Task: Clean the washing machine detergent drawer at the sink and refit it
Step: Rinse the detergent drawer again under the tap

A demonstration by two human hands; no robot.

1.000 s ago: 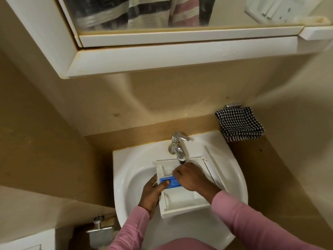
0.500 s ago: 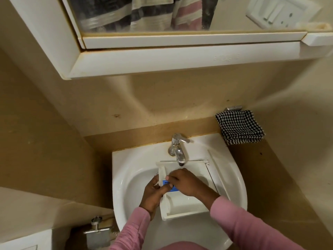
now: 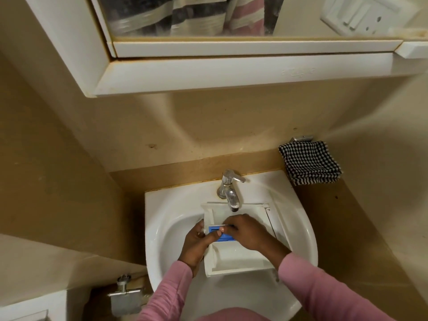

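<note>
The white detergent drawer [image 3: 240,259] lies in the white sink [image 3: 166,218], under the chrome tap [image 3: 230,188]. My left hand [image 3: 196,245] grips the drawer's left wall, its thumb resting on the blue insert [image 3: 223,235] in the middle compartment. From the right, my right hand [image 3: 246,232] lies over the drawer with its fingertips on the top edge of the blue insert. Most of the insert is hidden by the two hands. No water stream is visible from the tap.
A black-and-white checked cloth [image 3: 310,165] hangs on a hook at the sink's right rear. A mirror cabinet [image 3: 208,66] overhangs above. A metal fitting [image 3: 125,295] sits low on the left wall.
My right hand has slid left along the blue insert, covering more of it. My left thumb has come onto the insert. The drawer stays in the sink.
</note>
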